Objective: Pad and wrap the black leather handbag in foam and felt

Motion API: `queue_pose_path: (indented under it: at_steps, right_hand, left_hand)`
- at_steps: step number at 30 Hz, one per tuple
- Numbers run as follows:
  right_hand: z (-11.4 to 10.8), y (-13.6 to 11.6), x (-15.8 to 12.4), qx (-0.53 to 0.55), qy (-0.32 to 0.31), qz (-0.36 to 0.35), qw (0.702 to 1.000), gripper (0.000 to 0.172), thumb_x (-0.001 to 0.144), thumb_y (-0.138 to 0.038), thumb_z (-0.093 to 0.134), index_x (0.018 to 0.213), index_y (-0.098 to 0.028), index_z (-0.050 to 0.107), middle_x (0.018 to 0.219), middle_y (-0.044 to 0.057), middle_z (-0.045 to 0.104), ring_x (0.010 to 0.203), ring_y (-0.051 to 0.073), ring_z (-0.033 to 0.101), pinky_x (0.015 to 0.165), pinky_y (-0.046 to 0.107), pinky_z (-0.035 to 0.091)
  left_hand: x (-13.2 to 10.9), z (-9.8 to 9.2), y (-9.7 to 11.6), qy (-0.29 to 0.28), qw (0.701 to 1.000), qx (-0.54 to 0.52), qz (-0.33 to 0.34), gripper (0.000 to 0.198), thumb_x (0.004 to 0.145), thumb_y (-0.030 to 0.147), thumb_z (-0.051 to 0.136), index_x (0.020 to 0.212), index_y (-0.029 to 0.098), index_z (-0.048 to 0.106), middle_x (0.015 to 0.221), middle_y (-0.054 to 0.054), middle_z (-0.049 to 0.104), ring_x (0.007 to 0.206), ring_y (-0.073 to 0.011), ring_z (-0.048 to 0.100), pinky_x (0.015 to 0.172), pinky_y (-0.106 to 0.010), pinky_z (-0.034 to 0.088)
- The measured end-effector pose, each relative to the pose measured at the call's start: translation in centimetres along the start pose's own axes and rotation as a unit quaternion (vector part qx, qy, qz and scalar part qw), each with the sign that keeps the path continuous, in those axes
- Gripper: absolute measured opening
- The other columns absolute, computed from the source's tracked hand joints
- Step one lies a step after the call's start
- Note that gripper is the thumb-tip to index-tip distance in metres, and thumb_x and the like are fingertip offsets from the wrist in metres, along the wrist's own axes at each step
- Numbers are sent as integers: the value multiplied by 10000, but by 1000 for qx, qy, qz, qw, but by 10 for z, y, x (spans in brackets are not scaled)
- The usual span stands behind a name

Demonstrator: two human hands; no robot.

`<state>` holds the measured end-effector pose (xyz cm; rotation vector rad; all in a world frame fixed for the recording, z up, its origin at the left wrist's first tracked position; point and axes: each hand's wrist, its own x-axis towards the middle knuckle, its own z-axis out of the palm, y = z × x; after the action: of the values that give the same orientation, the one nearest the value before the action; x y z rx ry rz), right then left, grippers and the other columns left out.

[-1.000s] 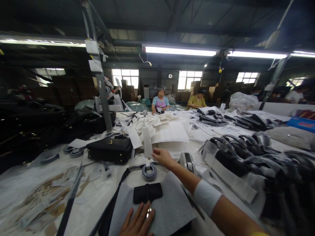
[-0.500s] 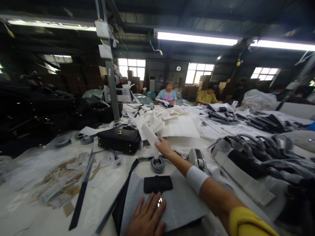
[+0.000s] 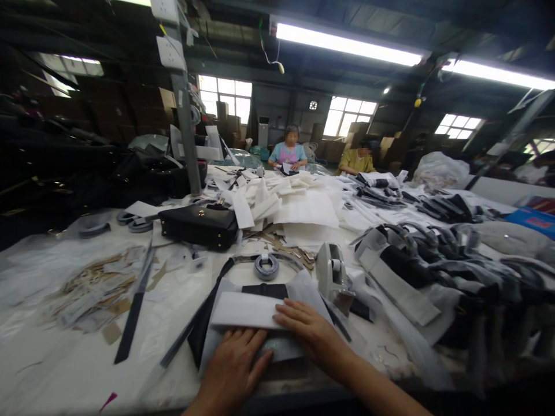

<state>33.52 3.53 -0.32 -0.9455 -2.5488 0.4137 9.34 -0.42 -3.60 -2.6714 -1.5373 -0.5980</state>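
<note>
A folded white foam sheet (image 3: 247,310) lies crosswise over a bag wrapped in pale grey sheeting (image 3: 284,350) in front of me. Part of a black flap or tab (image 3: 264,290) shows above the foam. My right hand (image 3: 310,330) has its fingers over the foam's right end, with the thumb hidden. My left hand (image 3: 236,361) rests flat on the wrapped bag, fingers spread, fingertips at the foam's lower edge. A black strap (image 3: 208,309) runs along the bag's left side. Just beyond the bag sits a wrapped ring-shaped roll (image 3: 266,267).
A tape dispenser (image 3: 333,271) stands right of the bag. Wrapped black bags and handles (image 3: 425,266) are heaped at right. A black handbag (image 3: 199,226), a pile of white foam sheets (image 3: 299,202) and paper scraps (image 3: 97,286) cover the table. Two people sit across it.
My right hand has come back from the foam pile, bringing a white foam sheet onto the wrapped bag. My left hand stays on the bag. The view has tilted down slightly.
</note>
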Motion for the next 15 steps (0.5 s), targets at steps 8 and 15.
queue_pose_path:
  at_steps: [8, 15]
  right_hand:
    - [-9, 5, -1, 132, 45, 40, 989, 800, 721, 78, 380, 1444, -260, 435, 1473, 30, 488, 1372, 177, 426, 1165, 411, 323]
    - [1, 7, 1, 12, 3, 5, 1000, 667, 811, 18, 380, 1421, -233, 479, 1485, 60, 473, 1395, 245, 389, 1143, 489, 331]
  left_hand:
    - [10, -35, -27, -75, 991, 1, 111, 457, 907, 338, 616, 1349, 379, 510, 1371, -12, 601, 1237, -239, 578, 1043, -445, 459]
    - [22, -59, -15, -194, 980, -10, 51, 413, 944, 254, 539, 1330, 402, 527, 1325, 30, 637, 1209, -241, 594, 970, -427, 483]
